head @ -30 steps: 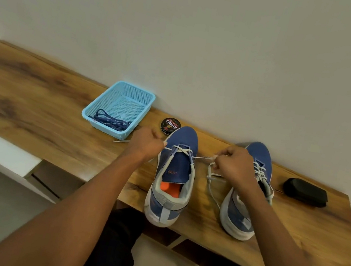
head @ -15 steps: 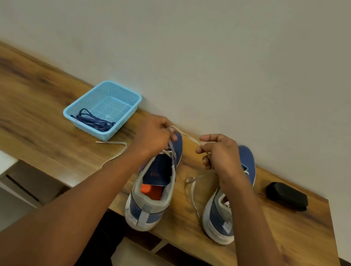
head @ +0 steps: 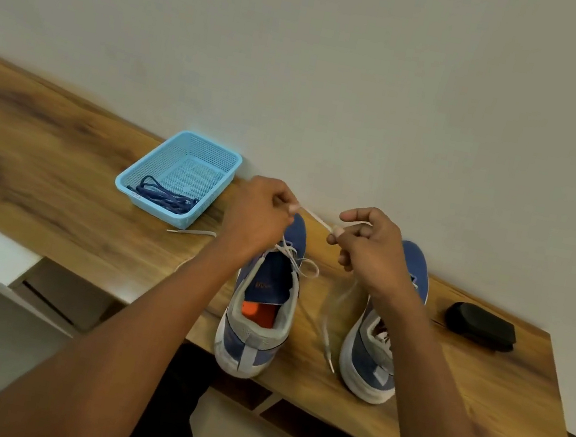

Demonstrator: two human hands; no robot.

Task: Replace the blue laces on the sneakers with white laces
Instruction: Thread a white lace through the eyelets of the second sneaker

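Two blue sneakers stand side by side on the wooden table (head: 36, 174), heels toward me. Above the left sneaker (head: 260, 313), my left hand (head: 259, 217) and my right hand (head: 369, 248) each pinch the white lace (head: 313, 217), which is stretched taut between them. The lace runs down into the left sneaker's front eyelets. One loose end lies on the table left of that shoe, another hangs between the shoes. My right arm covers part of the right sneaker (head: 372, 364). Blue laces (head: 163, 196) lie in a light blue basket (head: 189, 158).
A black case (head: 479, 325) lies at the right, near the wall. The basket stands against the wall to the left of the sneakers. The table's front edge runs just below the sneakers' heels.
Both hands have risen from the left sneaker's sides and come together above its toe, lifting the white lace. The tin seen earlier behind the shoe is now hidden by my left hand.
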